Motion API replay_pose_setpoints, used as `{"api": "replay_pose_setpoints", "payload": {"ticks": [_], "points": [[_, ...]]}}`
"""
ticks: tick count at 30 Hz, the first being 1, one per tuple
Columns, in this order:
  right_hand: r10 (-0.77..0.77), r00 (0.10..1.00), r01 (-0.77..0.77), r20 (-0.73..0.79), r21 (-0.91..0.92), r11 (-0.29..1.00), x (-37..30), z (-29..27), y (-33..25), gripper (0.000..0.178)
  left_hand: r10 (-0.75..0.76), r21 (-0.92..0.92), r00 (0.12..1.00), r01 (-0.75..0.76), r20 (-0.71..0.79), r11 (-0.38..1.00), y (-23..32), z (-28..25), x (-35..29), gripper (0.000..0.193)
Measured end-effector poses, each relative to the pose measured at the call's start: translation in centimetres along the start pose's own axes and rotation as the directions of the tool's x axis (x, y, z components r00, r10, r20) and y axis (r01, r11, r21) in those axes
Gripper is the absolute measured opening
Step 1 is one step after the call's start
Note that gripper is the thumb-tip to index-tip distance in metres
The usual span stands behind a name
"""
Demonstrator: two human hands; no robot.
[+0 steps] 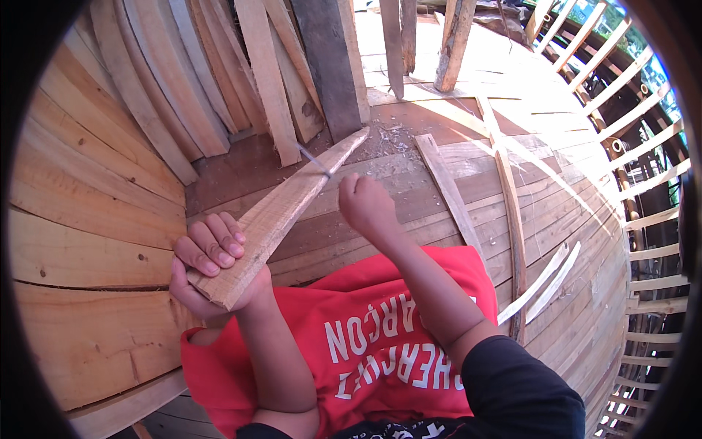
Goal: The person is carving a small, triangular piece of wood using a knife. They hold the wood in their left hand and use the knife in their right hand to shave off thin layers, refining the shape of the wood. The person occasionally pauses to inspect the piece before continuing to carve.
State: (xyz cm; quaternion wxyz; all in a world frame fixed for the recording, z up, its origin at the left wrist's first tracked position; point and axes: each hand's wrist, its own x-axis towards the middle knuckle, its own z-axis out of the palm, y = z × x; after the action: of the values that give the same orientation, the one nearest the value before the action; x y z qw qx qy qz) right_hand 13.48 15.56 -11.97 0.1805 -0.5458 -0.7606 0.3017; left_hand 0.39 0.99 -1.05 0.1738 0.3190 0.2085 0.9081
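Observation:
My left hand (216, 267) is wrapped round the near, thick end of a tapered wooden board (289, 208). The board slants up and away to the right, its narrow tip by the wood shavings. My right hand (365, 208) is a closed fist just right of the board. A thin, dark-bladed tool (315, 162), seen nearly edge-on, lies across the board's far half and points back toward that fist. Its handle is hidden in my fingers, so I cannot tell its exact kind. A red cloth with white lettering (351, 314) covers my lap.
Many planks (175, 80) lean along the left and back, beside a dark post (329, 66). Curved boards form a wall (95, 282) on my left. Shavings (395, 139), loose strips (504, 212) and pale curved pieces (552, 285) lie on the plank floor (578, 351). A slatted frame (654, 252) borders the right.

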Motion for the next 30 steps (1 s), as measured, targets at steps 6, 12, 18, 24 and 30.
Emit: {"api": "replay_pose_setpoints", "payload": {"ticks": [6, 12, 18, 24, 30], "points": [[0.025, 0.997, -0.030, 0.067, 0.082, 0.996, -2.0, -1.6, -3.2, 0.056, 0.002, 0.044, 0.998, -0.004, 0.057, 0.999, -0.1, 0.2, -0.3, 0.035], [0.104, 0.994, -0.105, 0.027, 0.053, 0.993, 1.4, 1.2, 1.8, 0.052, -0.023, 0.009, 0.998, 0.023, 0.050, 1.000, 0.4, 0.2, 0.2, 0.036], [-0.018, 0.983, -0.009, 0.185, 0.141, 0.990, -3.2, -1.9, -4.9, 0.050, -0.003, -0.003, 0.999, 0.003, 0.035, 1.000, 0.6, 0.3, 0.0, 0.039], [0.184, 0.978, -0.178, -0.093, 0.076, 0.981, 2.4, 1.3, 2.6, 0.053, -0.037, -0.006, 0.999, 0.037, 0.021, 0.999, 0.7, 0.2, 0.5, 0.036], [-0.067, 0.984, 0.029, 0.168, 0.221, 0.975, -3.1, -2.0, -5.1, 0.053, -0.011, 0.000, 0.999, 0.011, 0.039, 1.000, 0.7, 0.1, 0.5, 0.036]]}}
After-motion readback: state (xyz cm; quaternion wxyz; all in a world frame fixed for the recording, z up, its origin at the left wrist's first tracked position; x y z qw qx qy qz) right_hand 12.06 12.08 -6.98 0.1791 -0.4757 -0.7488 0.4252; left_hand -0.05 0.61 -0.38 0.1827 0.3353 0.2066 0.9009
